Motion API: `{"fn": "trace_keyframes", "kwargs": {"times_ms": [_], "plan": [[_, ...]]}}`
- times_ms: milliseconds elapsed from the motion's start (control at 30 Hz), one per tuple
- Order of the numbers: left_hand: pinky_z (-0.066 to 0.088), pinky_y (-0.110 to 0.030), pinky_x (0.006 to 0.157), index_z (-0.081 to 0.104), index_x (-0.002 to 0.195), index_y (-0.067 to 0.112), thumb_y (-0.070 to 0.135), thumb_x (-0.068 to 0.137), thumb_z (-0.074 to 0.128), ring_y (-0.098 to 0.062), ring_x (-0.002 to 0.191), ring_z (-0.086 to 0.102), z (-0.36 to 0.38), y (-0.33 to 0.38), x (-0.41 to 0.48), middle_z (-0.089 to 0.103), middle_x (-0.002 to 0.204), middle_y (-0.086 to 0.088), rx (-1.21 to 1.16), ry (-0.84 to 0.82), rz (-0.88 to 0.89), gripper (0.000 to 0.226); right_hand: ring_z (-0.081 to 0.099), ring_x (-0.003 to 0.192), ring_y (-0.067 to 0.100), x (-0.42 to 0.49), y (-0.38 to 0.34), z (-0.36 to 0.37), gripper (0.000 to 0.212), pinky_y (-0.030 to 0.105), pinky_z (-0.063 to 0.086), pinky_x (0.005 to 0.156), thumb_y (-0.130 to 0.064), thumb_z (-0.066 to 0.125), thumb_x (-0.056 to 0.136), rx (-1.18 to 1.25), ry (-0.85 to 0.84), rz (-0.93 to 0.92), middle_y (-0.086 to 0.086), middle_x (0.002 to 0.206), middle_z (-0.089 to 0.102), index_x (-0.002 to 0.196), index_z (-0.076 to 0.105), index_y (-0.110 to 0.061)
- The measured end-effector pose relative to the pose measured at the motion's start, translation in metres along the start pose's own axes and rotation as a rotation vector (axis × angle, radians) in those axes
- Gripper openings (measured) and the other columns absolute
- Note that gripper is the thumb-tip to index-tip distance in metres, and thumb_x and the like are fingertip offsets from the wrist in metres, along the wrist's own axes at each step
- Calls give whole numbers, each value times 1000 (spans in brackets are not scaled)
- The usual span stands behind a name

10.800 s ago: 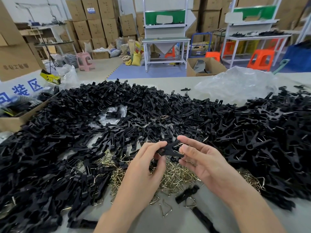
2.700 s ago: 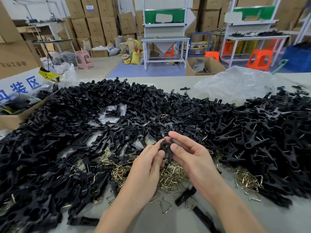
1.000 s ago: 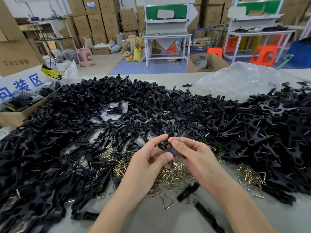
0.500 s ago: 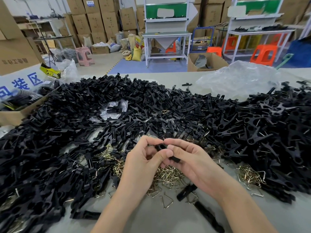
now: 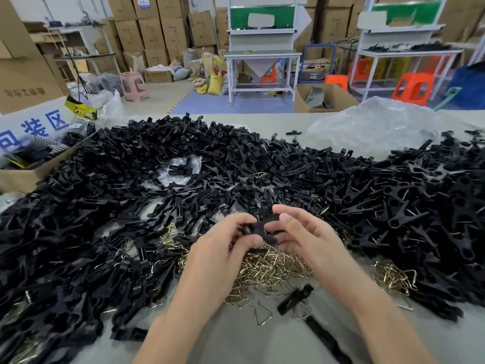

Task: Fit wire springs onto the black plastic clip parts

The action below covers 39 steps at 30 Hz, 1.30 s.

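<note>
A heap of loose clip parts (image 5: 91, 219) is spread across the counter (image 5: 236, 342) at the left. The grip of the left hand (image 5: 223, 249) is curled round one black clip part (image 5: 258, 229), which is also pinched by the right hand (image 5: 308, 239), just above the wire springs (image 5: 273, 267). Whether a spring is seated on it cannot be told

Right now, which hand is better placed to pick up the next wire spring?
Probably right. The left hand curls round the black clip part; the right hand only pinches its end, with the wire spring heap just beneath.
</note>
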<state>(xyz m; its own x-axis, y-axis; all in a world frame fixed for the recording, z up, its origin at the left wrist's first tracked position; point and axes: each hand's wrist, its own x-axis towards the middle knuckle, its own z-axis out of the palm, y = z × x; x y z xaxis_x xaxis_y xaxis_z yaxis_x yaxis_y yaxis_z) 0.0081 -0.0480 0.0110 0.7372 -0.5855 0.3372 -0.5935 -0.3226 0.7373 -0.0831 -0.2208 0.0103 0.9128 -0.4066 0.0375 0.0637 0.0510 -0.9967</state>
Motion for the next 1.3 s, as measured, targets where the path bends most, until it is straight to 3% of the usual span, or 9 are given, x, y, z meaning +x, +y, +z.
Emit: {"fn": "trace_keyframes", "kwargs": {"times_ms": [100, 200, 333, 500, 600, 733, 867, 1100, 1300], "plan": [[38, -15, 58, 50, 106, 60, 49, 89, 59, 6, 69, 61, -2, -4, 3, 68, 88, 31, -9, 120, -30, 22, 55, 63, 6, -5, 0, -3, 22, 18, 45, 61, -58, 60, 89, -496, -23, -150, -12, 84, 70, 94, 71, -39], [40, -24, 60, 48, 108, 62, 62, 86, 51, 2, 67, 60, -2, -6, 3, 69, 86, 26, -18, 185, -31, 22, 52, 90, -3, -9, 6, 0, 32, 11, 37, 75, -68, 61, 83, -921, -200, -188, -25, 95, 58, 92, 71, -39], [36, -23, 55, 46, 108, 63, 71, 82, 43, 4, 57, 54, -1, -4, 2, 70, 86, 23, -8, 190, -22, 28, 40, 110, -8, -7, 5, 0, 25, 11, 33, 90, -61, 70, 83, -993, -245, -118, -25, 99, 51, 97, 70, -40], [37, -24, 59, 41, 104, 71, 72, 80, 41, 3, 65, 57, -2, -3, 2, 70, 85, 23, 17, 174, -24, 24, 44, 110, -7, -7, 3, 3, 3, 18, 33, 88, -49, 72, 87, -874, -224, -138, -27, 105, 53, 87, 69, -48], [40, -23, 61, 41, 104, 72, 73, 79, 41, 3, 74, 60, 0, -3, 2, 68, 88, 28, 22, 160, -33, 25, 46, 115, -3, -8, 1, 1, 10, 23, 36, 96, -58, 72, 82, -728, -140, -168, -23, 107, 54, 88, 71, -50], [45, -20, 68, 40, 103, 73, 72, 80, 44, 8, 90, 58, 0, -1, 1, 56, 103, 41, 31, 168, -17, 23, 57, 81, 5, -9, -11, 1, 25, 18, 44, 77, -61, 74, 72, -415, -73, -187, -13, 92, 66, 88, 77, -42], [50, -25, 69, 41, 103, 73, 70, 82, 46, 3, 87, 59, 0, 0, 0, 58, 99, 35, 6, 205, -3, 22, 61, 65, 4, -8, -17, -1, 18, 14, 50, 64, -44, 79, 73, -116, -20, -103, -8, 73, 69, 87, 79, -32], [43, -6, 69, 46, 102, 71, 66, 79, 51, 8, 86, 61, 4, 5, -1, 60, 98, 38, -28, 155, 41, 24, 74, 78, 20, -5, -15, -6, 31, 22, 60, 69, -16, 82, 69, 386, 145, 83, 13, 86, 74, 98, 75, -7], [42, -5, 72, 49, 103, 70, 67, 77, 49, 7, 88, 61, 10, 5, -2, 63, 98, 37, -79, 62, 48, 25, 71, 75, 14, -5, -20, -3, 25, 25, 58, 66, -31, 87, 60, 341, 78, 131, 3, 81, 73, 84, 82, -22]]}}
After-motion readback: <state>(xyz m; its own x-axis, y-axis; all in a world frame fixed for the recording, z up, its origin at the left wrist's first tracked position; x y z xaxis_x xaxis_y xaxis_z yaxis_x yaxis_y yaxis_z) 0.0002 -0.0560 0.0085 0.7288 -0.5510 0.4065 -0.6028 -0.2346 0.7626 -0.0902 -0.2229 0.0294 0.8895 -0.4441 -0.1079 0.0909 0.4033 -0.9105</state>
